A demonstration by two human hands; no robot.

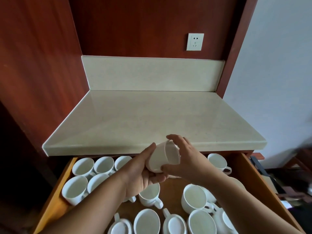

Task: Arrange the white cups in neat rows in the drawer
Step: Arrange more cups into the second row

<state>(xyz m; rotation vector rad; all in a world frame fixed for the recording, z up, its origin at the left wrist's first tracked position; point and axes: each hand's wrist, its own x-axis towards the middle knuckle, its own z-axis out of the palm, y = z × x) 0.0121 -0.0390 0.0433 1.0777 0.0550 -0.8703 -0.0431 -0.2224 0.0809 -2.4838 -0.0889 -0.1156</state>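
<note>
Both hands hold one white cup (163,157) tilted above the open drawer (248,168): left hand (143,173) under its base, right hand (187,159) at the rim. Other cups (83,166) stand below, beneath the counter (135,119).

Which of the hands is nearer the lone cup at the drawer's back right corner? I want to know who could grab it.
The right hand. It sits just left of that cup, holding the raised cup's rim side. The left hand grips the raised cup's base, farther left.
</note>
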